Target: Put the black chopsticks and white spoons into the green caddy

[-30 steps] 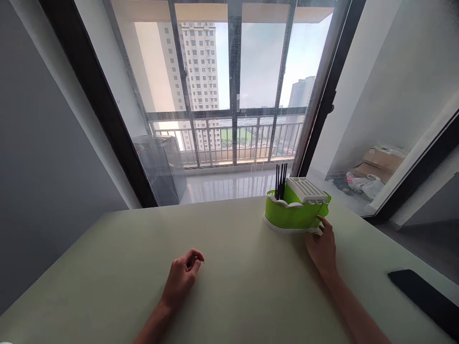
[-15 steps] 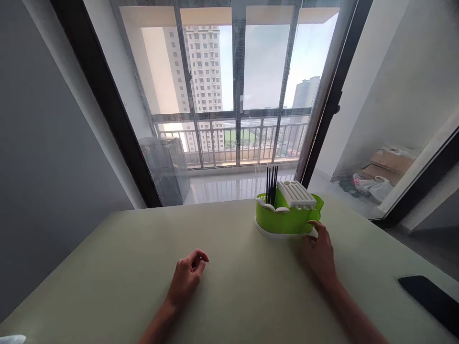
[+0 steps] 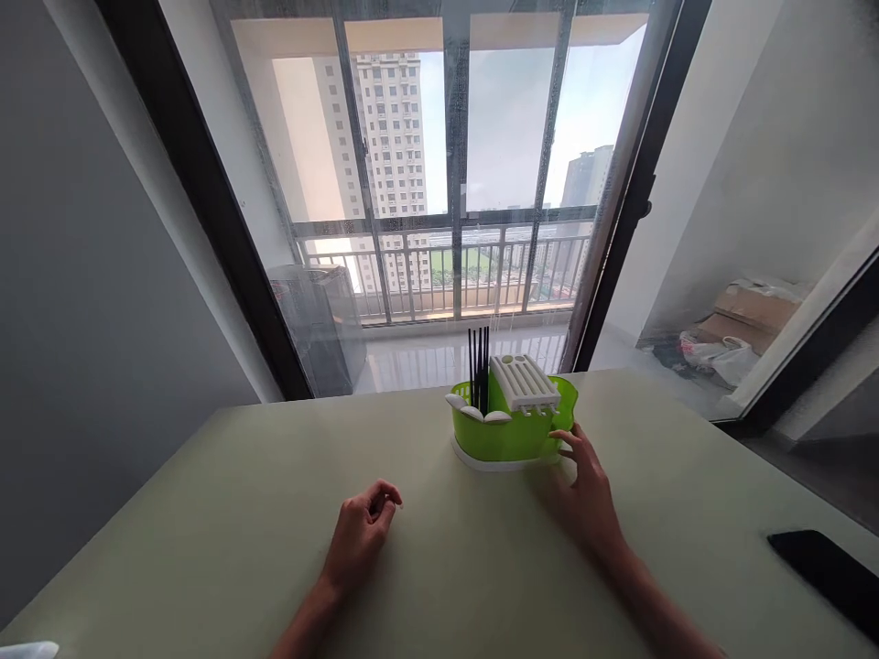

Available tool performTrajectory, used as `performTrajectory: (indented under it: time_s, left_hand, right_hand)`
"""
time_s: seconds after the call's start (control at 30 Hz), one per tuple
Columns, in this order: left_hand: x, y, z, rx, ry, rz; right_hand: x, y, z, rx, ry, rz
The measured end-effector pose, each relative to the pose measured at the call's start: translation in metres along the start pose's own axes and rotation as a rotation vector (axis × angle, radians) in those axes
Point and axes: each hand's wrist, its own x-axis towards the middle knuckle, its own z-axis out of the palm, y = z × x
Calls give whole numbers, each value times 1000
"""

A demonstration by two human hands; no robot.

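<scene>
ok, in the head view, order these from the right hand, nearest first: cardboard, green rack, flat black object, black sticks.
1. Green rack: at the right hand's fingers.
2. Black sticks: upright in the rack's left part.
3. Flat black object: table's right side.
4. Cardboard: beyond the table, right.

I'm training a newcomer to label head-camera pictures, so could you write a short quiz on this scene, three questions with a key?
1. Multiple choice: what stands upright in the green holder?
A) A red flower
B) Thin black sticks
C) A yellow sponge

2. True or false: the left hand is apart from the green holder.

3. Short answer: which hand is at the end of the green holder on the picture's right?

Key:
1. B
2. True
3. The right hand
</scene>
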Motion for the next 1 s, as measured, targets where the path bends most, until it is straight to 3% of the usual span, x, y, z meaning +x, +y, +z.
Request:
performTrajectory:
  time_s: [0.17, 0.5, 1.0]
  left_hand:
    - [0, -2, 0, 19, 1, 5]
    - [2, -5, 1, 19, 13, 3]
    - [1, -8, 1, 13, 27, 13]
  right_hand:
    - [-6, -6, 4, -3, -148, -54]
    - [-12, -16, 12, 10, -205, -194]
    - [-15, -10, 20, 99, -250, -71]
